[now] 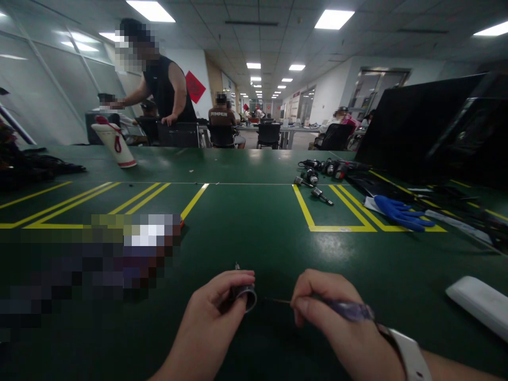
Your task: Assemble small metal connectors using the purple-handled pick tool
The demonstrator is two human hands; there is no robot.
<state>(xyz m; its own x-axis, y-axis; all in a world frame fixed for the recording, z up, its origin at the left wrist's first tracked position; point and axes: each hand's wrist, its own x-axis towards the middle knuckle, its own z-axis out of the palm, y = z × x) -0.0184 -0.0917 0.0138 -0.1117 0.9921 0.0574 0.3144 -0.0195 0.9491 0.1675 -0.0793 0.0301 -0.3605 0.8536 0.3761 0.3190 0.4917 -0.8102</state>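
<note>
My left hand (212,312) is closed around a small dark cylindrical part (251,299) with a round open end that faces right. A thin metal tip pokes up behind the fingers. In my right hand (327,307) is a screwdriver (351,310) with a see-through purplish handle, pinched near the front of the grip. Its slim shaft points left at the part's open end, with a gap between them. My fingers hide much of the cylindrical part.
A white case (482,304) lies at the right. Beyond are a blue glove (400,212), metal tool parts (321,196), power tools (329,168) and a large black monitor (420,121). A paper cup (117,143) stands back left, near a standing person (169,90). A blurred-out object (146,254) lies left.
</note>
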